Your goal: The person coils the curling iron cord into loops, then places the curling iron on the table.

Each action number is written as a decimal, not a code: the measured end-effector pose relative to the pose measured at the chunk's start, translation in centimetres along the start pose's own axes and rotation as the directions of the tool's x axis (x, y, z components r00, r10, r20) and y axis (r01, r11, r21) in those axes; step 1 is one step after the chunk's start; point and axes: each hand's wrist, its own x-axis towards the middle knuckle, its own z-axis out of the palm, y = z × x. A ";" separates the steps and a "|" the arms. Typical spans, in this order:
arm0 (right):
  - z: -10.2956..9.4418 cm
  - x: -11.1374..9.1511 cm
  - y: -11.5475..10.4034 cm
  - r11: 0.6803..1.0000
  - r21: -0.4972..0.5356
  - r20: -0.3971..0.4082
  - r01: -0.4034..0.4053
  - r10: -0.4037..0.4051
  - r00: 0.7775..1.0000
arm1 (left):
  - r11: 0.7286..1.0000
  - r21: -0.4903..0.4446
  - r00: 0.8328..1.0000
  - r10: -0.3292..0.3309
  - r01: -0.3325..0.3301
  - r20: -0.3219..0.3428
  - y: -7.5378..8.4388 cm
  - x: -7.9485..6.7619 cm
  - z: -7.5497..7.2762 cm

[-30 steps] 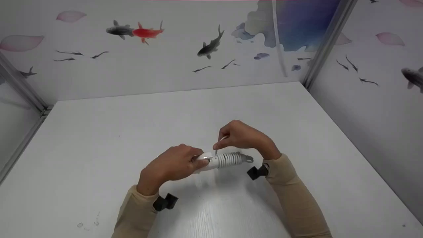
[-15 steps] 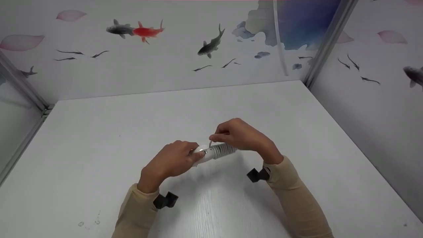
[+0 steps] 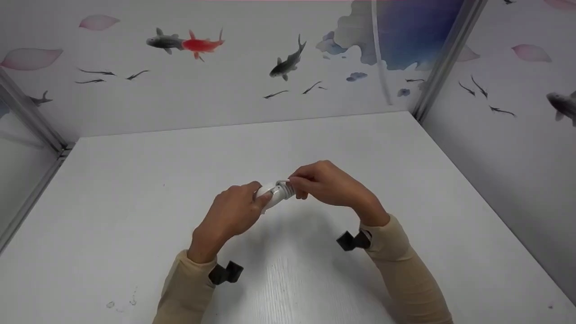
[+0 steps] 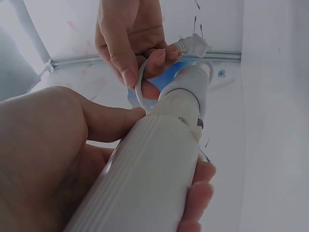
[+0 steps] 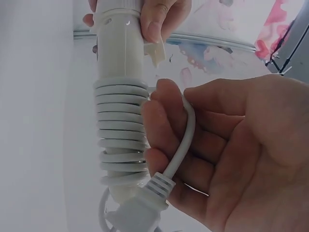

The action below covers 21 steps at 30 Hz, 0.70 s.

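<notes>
My left hand (image 3: 231,208) grips a white cylindrical appliance (image 4: 145,174) with a ribbed body, its kind not clear. In the right wrist view, a grey-white power cord (image 5: 189,135) is wound in several turns round the narrower section below that hand, with a small lever-like tab (image 5: 156,54) beside the thumb. The fingers and thumb of my right hand (image 3: 330,188) pinch the cord's free length close to the coils. A molded plug (image 5: 137,212) hangs at the cord's end, and also shows past the fingers in the left wrist view.
The appliance is held above a white table (image 3: 135,180). White panels (image 3: 234,99) printed with fish and petals enclose the back and sides, joined by metal corner posts (image 3: 443,58). Black camera mounts (image 3: 227,272) sit on both wrists.
The appliance has risen away from me and turned, so its coiled end now points more away. My right hand has moved round the coils with the cord, covering most of them in the head view.
</notes>
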 end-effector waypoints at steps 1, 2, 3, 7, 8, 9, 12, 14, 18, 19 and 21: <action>0.0 0.0 0.0 1.000 0.010 0.004 -0.003 0.003 1.000 | 1.000 -0.006 1.000 -0.009 0.009 -0.010 0.0 0.0 0.0; 0.0 0.0 0.0 1.000 0.021 0.009 -0.005 0.005 1.000 | 1.000 -0.012 1.000 -0.018 0.018 -0.019 0.0 0.1 0.0; 0.0 0.1 0.0 0.999 0.031 0.014 -0.009 0.009 1.000 | 1.000 -0.013 0.999 -0.028 0.027 -0.030 -0.1 0.1 -0.1; 0.0 0.3 0.1 0.997 0.072 0.033 -0.009 0.007 0.999 | 0.997 -0.048 0.994 -0.064 0.060 -0.084 -0.1 0.2 -0.3; 0.0 0.3 0.1 0.997 0.082 0.039 -0.004 0.001 0.999 | 0.996 -0.058 0.993 -0.068 0.063 -0.097 -0.1 0.2 -0.3; 0.0 0.3 0.2 0.996 0.088 0.044 -0.002 -0.002 0.999 | 0.996 -0.066 0.991 -0.070 0.063 -0.110 -0.1 0.2 -0.4; -0.1 0.3 0.3 0.994 0.113 0.065 -0.012 0.004 0.998 | 0.993 -0.096 0.988 -0.073 0.061 -0.135 -0.1 0.1 -0.6; -0.2 0.3 0.5 0.992 0.128 0.079 -0.018 0.008 0.997 | 0.992 -0.111 0.985 -0.073 0.056 -0.156 -0.3 0.1 -0.7; -0.1 0.6 0.9 0.990 0.142 0.116 0.000 -0.017 0.993 | 0.989 -0.136 0.980 -0.076 0.051 -0.186 -0.4 0.2 -0.7; -0.1 0.7 1.0 0.990 0.142 0.130 0.005 -0.024 0.991 | 0.989 -0.137 0.979 -0.072 0.046 -0.190 -0.4 0.2 -0.7; 0.0 0.8 1.3 0.990 0.140 0.162 0.015 -0.037 0.986 | 0.990 -0.136 0.980 -0.063 0.038 -0.187 -0.3 0.3 -0.6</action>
